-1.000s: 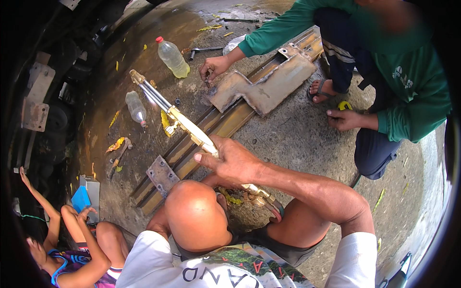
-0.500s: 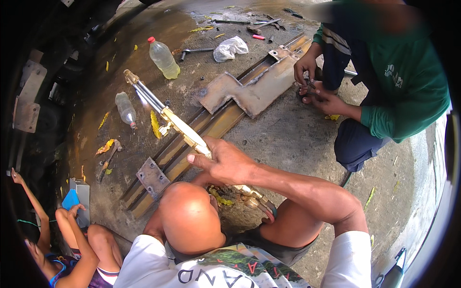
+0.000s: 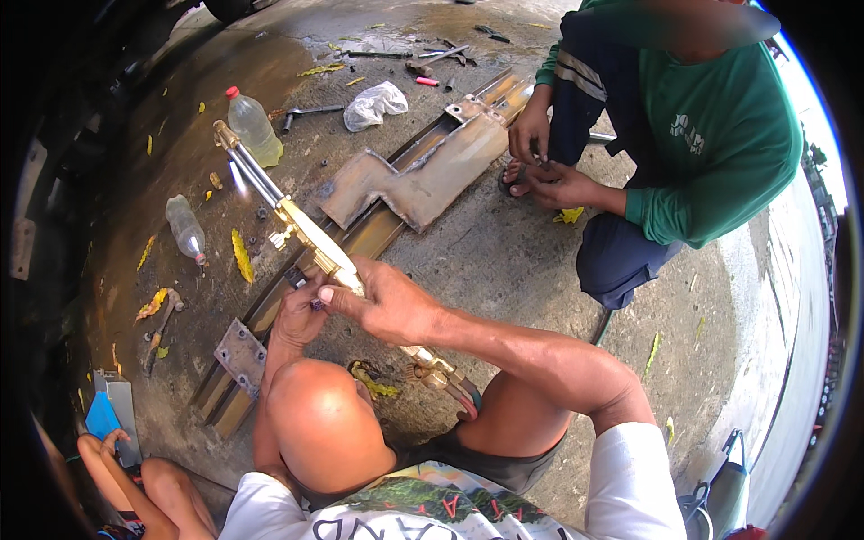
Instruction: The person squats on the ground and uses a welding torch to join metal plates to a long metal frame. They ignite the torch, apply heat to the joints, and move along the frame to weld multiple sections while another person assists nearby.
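My right hand is wrapped round the brass handle of a cutting torch, its head pointing up and to the left. The torch's rear fittings and hoses pass under my right forearm, between my knees. Beside the handle, just beyond my left knee, my left hand is closed on a small dark object, too small to name. Below the torch lie long rusty steel rails, carrying a bent steel plate. A small plate with holes sits at their near end.
Across from me, a co-worker in green crouches, both hands together over a foot. At left are a bottle of yellowish liquid and a smaller clear bottle. A plastic bag, wrench and leaves lie around. Another person's legs show lower left.
My left hand has come up from behind my knee to the torch handle, with the small dark object. The view has shifted, so the scene sits farther left. My right hand keeps its hold.
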Demonstrator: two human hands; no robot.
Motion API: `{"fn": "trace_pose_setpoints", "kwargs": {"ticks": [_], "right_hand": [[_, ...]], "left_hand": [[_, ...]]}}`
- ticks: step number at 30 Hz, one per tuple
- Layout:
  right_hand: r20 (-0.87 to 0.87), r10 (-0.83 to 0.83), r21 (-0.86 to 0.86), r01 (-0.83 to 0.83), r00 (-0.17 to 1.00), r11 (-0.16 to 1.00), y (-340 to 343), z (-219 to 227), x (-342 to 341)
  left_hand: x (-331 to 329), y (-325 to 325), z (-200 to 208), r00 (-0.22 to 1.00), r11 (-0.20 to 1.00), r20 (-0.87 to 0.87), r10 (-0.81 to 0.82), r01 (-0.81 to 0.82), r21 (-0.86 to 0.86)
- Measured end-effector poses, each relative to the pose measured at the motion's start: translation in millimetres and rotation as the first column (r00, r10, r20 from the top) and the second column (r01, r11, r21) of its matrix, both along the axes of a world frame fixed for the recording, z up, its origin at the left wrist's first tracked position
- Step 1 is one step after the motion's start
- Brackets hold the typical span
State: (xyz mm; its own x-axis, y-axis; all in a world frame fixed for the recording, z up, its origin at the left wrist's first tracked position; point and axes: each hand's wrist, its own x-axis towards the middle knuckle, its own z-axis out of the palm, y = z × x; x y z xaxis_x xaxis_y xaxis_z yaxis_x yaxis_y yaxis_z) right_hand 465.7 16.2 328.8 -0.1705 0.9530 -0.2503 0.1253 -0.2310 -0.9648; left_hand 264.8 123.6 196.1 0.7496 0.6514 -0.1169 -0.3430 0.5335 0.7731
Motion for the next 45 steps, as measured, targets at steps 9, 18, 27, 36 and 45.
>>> {"fn": "trace_pose_setpoints", "kwargs": {"ticks": [9, 18, 27, 36, 45], "right_hand": [[-0.002, -0.011, 0.041, 0.011, 1.0, 0.999, -1, 0, -7], [-0.035, -0.023, 0.011, 0.023, 0.999, 1.0, -7, 5, -21], [-0.157, 0.003, -0.013, -0.006, 0.988, 1.0, -14, 9, -17], [-0.269, -0.031, -0.126, -0.003, 0.963, 0.992, -1, -2, -15], [-0.158, -0.296, -0.201, 0.263, 0.942, 0.944, -18, 18, 12]], "left_hand": [[19, -10, 66, 0.998, 0.991, 0.043, 0.034, -0.039, 0.126], [17, -9, 72, 0.996, 0.989, 0.093, 0.014, -0.028, 0.146], [23, -11, 78, 0.993, 0.977, 0.107, 0.041, -0.062, 0.202], [21, -6, 75, 0.988, 0.973, 0.082, 0.128, -0.141, 0.181], [87, 4, 76, 0.963, 0.957, 0.196, -0.183, 0.129, 0.259]]}}
